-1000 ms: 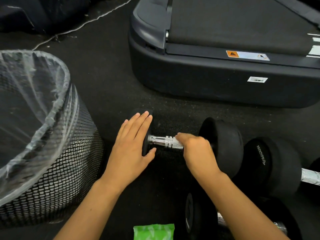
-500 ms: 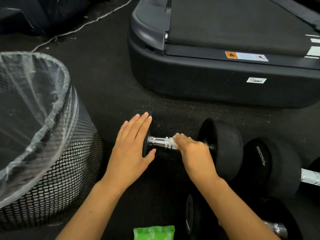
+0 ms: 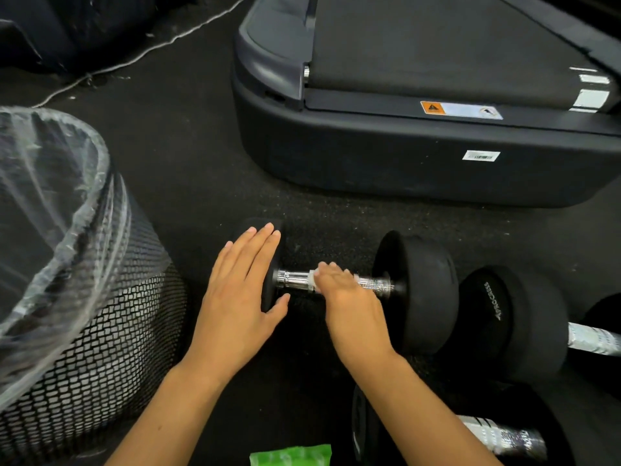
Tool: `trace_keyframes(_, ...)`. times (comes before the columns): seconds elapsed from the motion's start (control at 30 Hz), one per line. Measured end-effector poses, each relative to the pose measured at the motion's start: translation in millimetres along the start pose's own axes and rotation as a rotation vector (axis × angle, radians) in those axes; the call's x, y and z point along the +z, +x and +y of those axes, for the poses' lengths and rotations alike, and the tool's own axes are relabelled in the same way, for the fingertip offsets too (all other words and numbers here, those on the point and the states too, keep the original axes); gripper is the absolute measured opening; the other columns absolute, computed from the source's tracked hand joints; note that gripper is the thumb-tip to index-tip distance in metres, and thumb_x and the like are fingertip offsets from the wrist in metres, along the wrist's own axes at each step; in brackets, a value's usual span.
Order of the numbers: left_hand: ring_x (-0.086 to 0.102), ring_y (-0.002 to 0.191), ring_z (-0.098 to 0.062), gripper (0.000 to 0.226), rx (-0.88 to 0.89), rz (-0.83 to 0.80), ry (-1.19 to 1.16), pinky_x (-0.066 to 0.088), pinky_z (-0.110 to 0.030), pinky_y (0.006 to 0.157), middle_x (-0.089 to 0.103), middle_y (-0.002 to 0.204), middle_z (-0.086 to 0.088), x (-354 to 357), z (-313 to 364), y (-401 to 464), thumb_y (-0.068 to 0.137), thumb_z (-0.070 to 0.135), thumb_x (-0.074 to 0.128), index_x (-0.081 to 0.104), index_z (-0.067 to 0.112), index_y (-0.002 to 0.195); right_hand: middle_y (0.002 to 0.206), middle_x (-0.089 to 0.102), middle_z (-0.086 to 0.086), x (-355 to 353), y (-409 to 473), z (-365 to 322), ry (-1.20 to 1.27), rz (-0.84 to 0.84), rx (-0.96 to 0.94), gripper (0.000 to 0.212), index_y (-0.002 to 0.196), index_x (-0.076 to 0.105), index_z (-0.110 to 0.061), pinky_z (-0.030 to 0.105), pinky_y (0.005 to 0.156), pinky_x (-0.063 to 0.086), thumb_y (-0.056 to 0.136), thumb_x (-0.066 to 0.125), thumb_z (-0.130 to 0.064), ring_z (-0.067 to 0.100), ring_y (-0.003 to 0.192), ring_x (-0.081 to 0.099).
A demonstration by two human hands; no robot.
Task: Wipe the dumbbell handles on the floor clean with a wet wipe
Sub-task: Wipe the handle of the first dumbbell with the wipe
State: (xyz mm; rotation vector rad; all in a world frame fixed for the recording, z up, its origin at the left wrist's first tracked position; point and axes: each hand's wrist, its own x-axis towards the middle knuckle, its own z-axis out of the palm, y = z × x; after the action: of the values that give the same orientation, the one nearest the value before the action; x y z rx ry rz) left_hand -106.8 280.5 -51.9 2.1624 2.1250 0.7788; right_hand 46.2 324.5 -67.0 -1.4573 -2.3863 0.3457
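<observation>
A black dumbbell [image 3: 421, 290] lies on the dark floor, its chrome handle [image 3: 294, 280] running left to right. My left hand [image 3: 240, 290] lies flat with fingers apart on the dumbbell's left weight, holding nothing. My right hand [image 3: 349, 304] is closed over the middle of the handle, pressing a white wet wipe [image 3: 314, 275] whose edge shows at my fingertips. Most of the wipe is hidden under the hand. A green wipe packet [image 3: 290, 455] sits at the bottom edge.
A black mesh bin [image 3: 100, 348] lined with clear plastic stands at the left. A treadmill base [image 3: 420, 169] fills the back right. Two more dumbbells [image 3: 517, 327] [image 3: 497, 435] lie at the right and lower right. A white cable [image 3: 134, 58] crosses the far floor.
My right hand has slid left along the handle from beside the right weight to its middle, baring the knurled right part. The left hand has stayed on the left weight.
</observation>
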Motion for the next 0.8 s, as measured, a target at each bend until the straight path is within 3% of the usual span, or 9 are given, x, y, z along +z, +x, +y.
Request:
trace_keyframes(0.07,0.017,0.140,-0.011,0.087,-0.002,0.005,-0.015,0.008,-0.032,0.116,0.027,0.150,0.004,0,0,-1,0.071,0.024,0.076,0.030,0.015,0.144,0.101,0.069,0.010,-4,-6,10,-0.027,0.024,-0.005,0.025,0.097,0.066,-0.007,0.034,0.071,0.055,0.075,0.058,0.000,0.030,0.095,0.066)
trace_keyframes(0.13,0.017,0.140,-0.011,0.087,-0.001,0.010,-0.018,0.007,-0.031,0.116,0.028,0.150,0.004,1,1,-1,0.070,0.023,0.076,0.030,0.015,0.144,0.088,0.066,0.008,-12,5,11,-0.050,0.010,0.087,0.012,0.087,0.060,-0.010,0.030,0.054,0.042,0.080,0.059,-0.001,0.029,0.082,0.064)
trace_keyframes(0.2,0.017,0.140,-0.011,0.087,-0.001,0.008,-0.014,0.006,-0.030,0.116,0.027,0.150,0.005,1,1,0,0.071,0.023,0.076,0.029,0.016,0.144,0.092,0.062,0.008,-12,13,5,-0.031,-0.012,0.118,0.009,0.090,0.054,-0.012,0.032,0.059,0.036,0.087,0.049,-0.004,0.028,0.086,0.059)
trace_keyframes(0.3,0.016,0.140,-0.010,0.087,-0.010,0.004,-0.021,0.005,-0.029,0.117,0.027,0.150,0.005,0,0,-1,0.071,0.024,0.076,0.029,0.016,0.144,0.104,0.067,0.009,-8,-2,5,-0.005,0.024,0.038,0.023,0.094,0.060,-0.009,0.033,0.069,0.051,0.077,0.060,0.006,0.031,0.098,0.063)
trace_keyframes(0.33,0.015,0.141,-0.010,0.086,-0.012,0.004,-0.020,0.005,-0.029,0.117,0.027,0.150,0.005,0,1,-1,0.071,0.025,0.075,0.029,0.016,0.144,0.101,0.067,0.007,-10,-6,8,0.001,0.025,0.038,0.023,0.090,0.059,-0.011,0.031,0.063,0.050,0.076,0.061,0.006,0.030,0.096,0.064)
trace_keyframes(0.43,0.015,0.140,-0.010,0.086,-0.004,0.004,-0.007,0.005,-0.029,0.116,0.026,0.150,0.005,1,1,-1,0.072,0.025,0.075,0.029,0.015,0.144,0.083,0.057,0.005,-13,9,8,0.016,0.022,0.099,0.019,0.080,0.040,-0.018,0.031,0.052,0.031,0.085,0.048,-0.001,0.028,0.079,0.057)
trace_keyframes(0.6,0.015,0.140,-0.010,0.087,-0.008,-0.004,-0.010,0.006,-0.031,0.116,0.026,0.150,0.005,-1,2,1,0.072,0.027,0.075,0.028,0.016,0.144,0.075,0.060,0.002,-6,7,5,0.085,0.009,-0.062,0.010,0.080,0.057,-0.012,0.031,0.060,0.047,0.081,0.057,-0.002,0.022,0.068,0.058)
trace_keyframes(0.7,0.015,0.140,-0.010,0.087,-0.005,0.001,-0.009,0.006,-0.031,0.116,0.027,0.150,0.005,0,1,0,0.071,0.026,0.075,0.028,0.016,0.144,0.068,0.057,0.003,-11,15,9,0.067,0.009,-0.033,0.007,0.079,0.056,-0.012,0.038,0.056,0.048,0.084,0.055,-0.008,0.021,0.061,0.055)
trace_keyframes(0.8,0.015,0.141,-0.010,0.087,-0.008,-0.001,-0.016,0.004,-0.029,0.116,0.026,0.150,0.005,0,1,0,0.071,0.025,0.075,0.028,0.017,0.144,0.074,0.064,0.008,-6,14,-2,0.045,0.019,-0.100,0.013,0.078,0.059,-0.009,0.035,0.057,0.052,0.073,0.064,0.002,0.028,0.067,0.063)
